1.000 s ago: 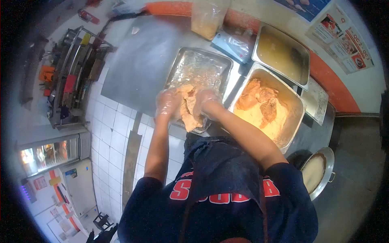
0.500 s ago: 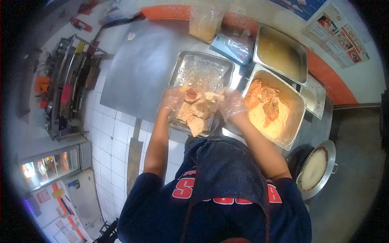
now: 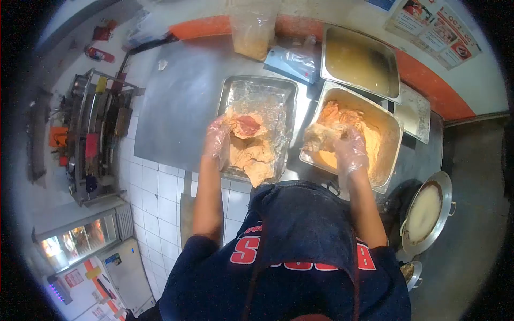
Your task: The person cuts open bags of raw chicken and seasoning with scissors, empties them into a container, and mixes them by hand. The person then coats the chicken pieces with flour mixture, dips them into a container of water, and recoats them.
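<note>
My left hand (image 3: 217, 140), in a clear plastic glove, grips the edge of a breaded chicken piece (image 3: 248, 126) with a dark red patch, over the near left part of a metal tray (image 3: 286, 123). Below it in the tray lie other floured chicken pieces (image 3: 256, 160), one overhanging the near edge. My right hand (image 3: 353, 151), gloved too, is closed on a pale floured chicken piece (image 3: 321, 137), slightly blurred, above the left side of a deep steel pan (image 3: 393, 152). That pan holds yellowish flour (image 3: 373, 140) and orange-coated chicken (image 3: 340, 114), partly hidden by my right hand.
Behind the flour pan stands a steel pan of cloudy liquid (image 3: 361, 64). A blue scale (image 3: 289, 64) and a clear container (image 3: 252, 40) sit at the back. To the right is a wide wok (image 3: 425, 214) with pale foamy contents. Bare metal tabletop (image 3: 176, 101) extends left.
My right hand has moved right from the tray to above the flour pan, carrying a chicken piece. My left hand stays at the tray, with the red-patched piece lifted and turned. The view shifted slightly.
</note>
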### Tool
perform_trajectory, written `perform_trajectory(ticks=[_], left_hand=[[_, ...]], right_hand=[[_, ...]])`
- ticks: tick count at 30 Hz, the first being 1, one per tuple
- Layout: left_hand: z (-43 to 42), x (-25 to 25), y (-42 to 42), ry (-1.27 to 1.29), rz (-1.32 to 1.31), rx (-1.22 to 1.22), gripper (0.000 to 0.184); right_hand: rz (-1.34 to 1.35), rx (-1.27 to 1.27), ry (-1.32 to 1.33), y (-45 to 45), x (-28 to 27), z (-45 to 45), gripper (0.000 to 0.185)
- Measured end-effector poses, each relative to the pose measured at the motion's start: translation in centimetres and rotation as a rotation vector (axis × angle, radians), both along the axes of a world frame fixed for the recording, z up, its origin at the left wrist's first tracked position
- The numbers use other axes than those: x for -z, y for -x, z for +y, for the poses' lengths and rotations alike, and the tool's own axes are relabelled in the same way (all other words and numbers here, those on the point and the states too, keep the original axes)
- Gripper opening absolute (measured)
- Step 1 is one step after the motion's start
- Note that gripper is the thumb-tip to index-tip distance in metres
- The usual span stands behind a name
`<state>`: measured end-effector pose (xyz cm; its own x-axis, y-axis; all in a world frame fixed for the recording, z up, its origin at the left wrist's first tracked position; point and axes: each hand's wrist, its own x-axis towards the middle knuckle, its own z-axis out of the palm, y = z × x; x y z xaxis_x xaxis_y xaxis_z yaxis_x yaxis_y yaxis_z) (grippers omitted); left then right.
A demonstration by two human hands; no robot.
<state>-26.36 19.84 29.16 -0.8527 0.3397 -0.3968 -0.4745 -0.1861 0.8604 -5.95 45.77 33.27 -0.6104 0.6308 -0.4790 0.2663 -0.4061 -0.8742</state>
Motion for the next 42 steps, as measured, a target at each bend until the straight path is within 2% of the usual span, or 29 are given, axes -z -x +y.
perform_trajectory(ticks=[2,3,5,6,8,9,10,11,12,13,14,17,18,20,21,22,24,26,28,30,31,35,37,39,41,42], left_hand=[[1.4,-1.0,-0.1,0.159,0.071,0.049,0.031],[2.3,-1.6,-0.2,0.156,0.069,0.070,0.031],[5.0,-3.3,-0.9,0.310,0.253,0.205,0.025],[6.7,-4.6,-1.7,0.299,0.247,0.238,0.025],[10.7,-7.9,-4.1,0.185,0.538,0.557,0.022],[12.5,-6.6,-4.4,0.123,0.778,0.606,0.019],[14.2,-6.3,-5.3,0.111,0.778,0.627,0.019],[15.9,-6.2,-6.3,0.325,1.124,0.669,0.017],[17.3,-6.0,-7.2,0.545,1.473,0.688,0.015],[18.7,-5.5,-7.6,0.555,1.545,0.755,0.010],[19.4,-5.2,-8.2,0.543,1.556,0.774,0.010],[22.1,-5.1,-10.1,0.737,1.498,1.187,0.017],[22.5,-4.3,-11.0,0.725,1.511,1.215,0.017],[23.1,-3.2,-13.1,0.691,1.700,1.159,0.017],[24.0,-2.7,-14.5,0.839,1.530,1.346,0.022],[24.9,-1.4,-15.6,0.834,1.538,1.367,0.022],[27.0,2.5,-17.0,0.957,1.281,1.418,0.025],[29.0,4.1,-17.7,0.986,1.244,1.535,0.027],[29.9,6.9,-18.9,0.922,1.278,1.406,0.025],[30.4,8.4,-19.8,0.915,1.312,1.440,0.024],[30.5,8.2,-20.2,0.908,1.333,1.464,0.024],[30.5,6.7,-19.2,0.903,1.283,1.559,0.024],[29.9,6.1,-16.8,0.840,1.533,1.671,0.026],[28.2,1.1,-14.0,0.689,1.344,1.480,0.038],[25.2,1.8,-11.1,0.830,1.166,1.291,0.033],[24.3,0.6,-10.3,0.744,0.930,1.256,0.031]], right_hand=[[0.067,0.066,-0.004,-1.2,-3.1,0.5,0.050],[0.131,0.123,-0.009,-1.8,-4.2,0.8,0.051],[0.141,0.211,-0.013,-3.7,-4.1,2.3,0.050],[0.154,0.276,-0.013,-4.9,-3.9,3.4,0.049],[0.128,0.302,-0.102,-8.1,-2.3,6.3,0.048],[0.127,0.331,-0.138,-9.4,-2.3,7.2,0.044],[0.129,0.357,-0.172,-10.5,-2.4,7.6,0.040],[0.145,0.480,-0.120,-11.1,-2.9,7.6,0.036],[0.144,0.500,-0.121,-12.2,-3.0,8.0,0.036],[0.151,0.536,-0.137,-13.2,-3.1,8.4,0.037],[0.157,0.574,-0.152,-14.1,-3.3,8.6,0.037],[0.108,0.648,-0.164,-16.7,-3.1,8.9,0.039],[0.061,0.653,-0.181,-17.8,-2.8,9.0,0.041],[0.054,0.679,-0.175,-19.5,-1.7,9.1,0.043],[0.052,0.675,-0.179,-20.2,-1.3,9.2,0.045],[0.049,0.694,-0.171,-20.5,-1.2,9.2,0.045],[-0.015,0.724,-0.120,-20.1,-1.8,8.9,0.047],[-0.022,0.724,-0.087,-19.5,-3.7,8.5,0.044],[-0.083,0.718,-0.103,-19.7,-3.8,8.6,0.041],[0.017,0.708,-0.079,-20.8,-2.0,8.9,0.041],[0.111,0.684,-0.060,-21.1,-1.4,8.9,0.040],[0.134,0.679,-0.031,-21.3,-1.4,9.0,0.041],[0.106,0.730,-0.015,-21.1,-2.1,8.9,0.043],[0.116,0.751,-0.032,-21.7,-0.8,9.1,0.043],[0.119,0.768,-0.046,-22.5,0.0,9.1,0.043],[0.072,0.744,-0.073,-22.8,-0.1,9.3,0.043]])
